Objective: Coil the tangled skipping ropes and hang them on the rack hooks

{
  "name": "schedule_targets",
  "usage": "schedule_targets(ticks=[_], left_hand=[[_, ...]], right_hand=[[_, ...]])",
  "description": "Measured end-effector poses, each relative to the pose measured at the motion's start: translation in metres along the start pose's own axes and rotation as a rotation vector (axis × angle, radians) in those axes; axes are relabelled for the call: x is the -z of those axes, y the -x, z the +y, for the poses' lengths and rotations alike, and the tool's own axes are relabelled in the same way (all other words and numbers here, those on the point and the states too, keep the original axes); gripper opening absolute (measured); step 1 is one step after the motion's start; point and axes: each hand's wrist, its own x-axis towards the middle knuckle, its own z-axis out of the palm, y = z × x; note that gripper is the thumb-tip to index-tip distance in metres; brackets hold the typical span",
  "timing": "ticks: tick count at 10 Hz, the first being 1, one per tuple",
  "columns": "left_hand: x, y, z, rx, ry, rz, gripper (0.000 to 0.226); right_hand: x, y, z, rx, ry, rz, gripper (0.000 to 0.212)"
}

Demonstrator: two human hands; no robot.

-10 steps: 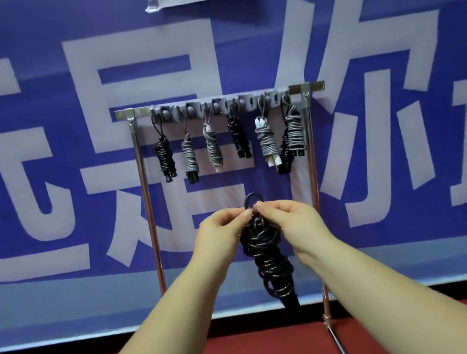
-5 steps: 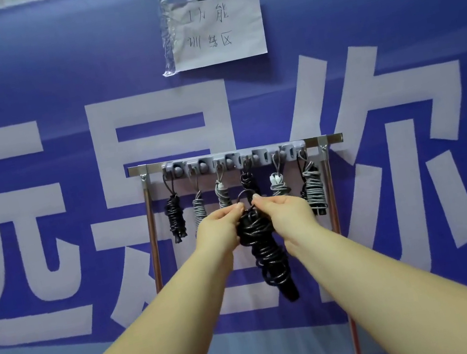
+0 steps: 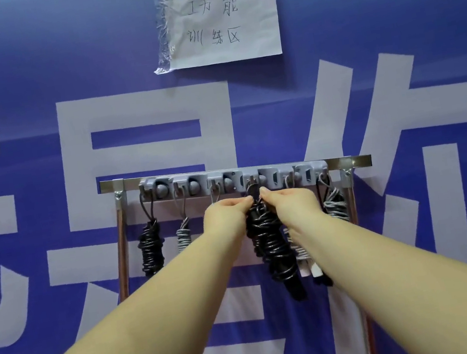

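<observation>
Facing a blue banner (image 3: 20,74) that fills the wall, printed with huge pale characters; only parts show, one at 3 o'clock reads 你. Taped at 12 o'clock: a paper note (image 3: 225,23), handwritten 功能 / 训练区, black tape on its top edge, clear tape down its left edge.

Rack (image 3: 357,160): metal crossbar on two copper-toned uprights, grey hook strip (image 3: 196,186) along the bar. Hung bundles: black bundle (image 3: 150,247) at 9 o'clock of the hands, grey bundle (image 3: 184,238) beside it, another grey bundle (image 3: 335,204) at 3 o'clock.

Left hand (image 3: 225,217) and right hand (image 3: 290,207) are raised side by side, fingertips nearly meeting. Both pinch the top of a black rope coil (image 3: 268,242), its small loop up at the middle hook. Whether the loop sits on the hook: cannot tell. Coil hangs down between the forearms.
</observation>
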Motion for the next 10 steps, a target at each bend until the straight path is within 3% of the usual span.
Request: schedule_targets(ticks=[2,3,4,5,7,8,9,10], left_hand=[[-0.016,-0.068,-0.009,0.06,0.008,0.046,0.012],[-0.02,-0.091,-0.002,0.093,0.02,0.034,0.019],[-0.022,-0.105,-0.001,0.118,0.011,0.029,0.039],[-0.024,-0.11,-0.009,0.205,0.102,0.043,0.032],[-0.016,-0.117,-0.027,0.13,-0.099,0.038,0.035],[-0.009,-0.111,-0.03,-0.001,-0.123,0.05,0.013],[0.003,-0.094,-0.021,-0.187,-0.385,0.012,0.018],[0.018,-0.062,-0.005,-0.229,-0.708,0.023,0.033]], right_hand=[[-0.014,-0.056,-0.004,-0.051,0.025,0.06,0.027],[-0.023,-0.08,-0.006,-0.034,0.027,0.106,0.032],[-0.031,-0.103,0.0,-0.009,0.007,0.134,0.052],[-0.032,-0.127,0.012,-0.09,0.039,0.116,0.051],[-0.034,-0.13,0.03,-0.091,0.123,0.066,0.049],[-0.031,-0.118,0.025,0.027,0.366,0.031,0.036],[-0.013,-0.091,0.017,0.16,0.56,-0.131,0.027],[0.001,-0.054,0.007,0.1,0.792,-0.281,0.048]])
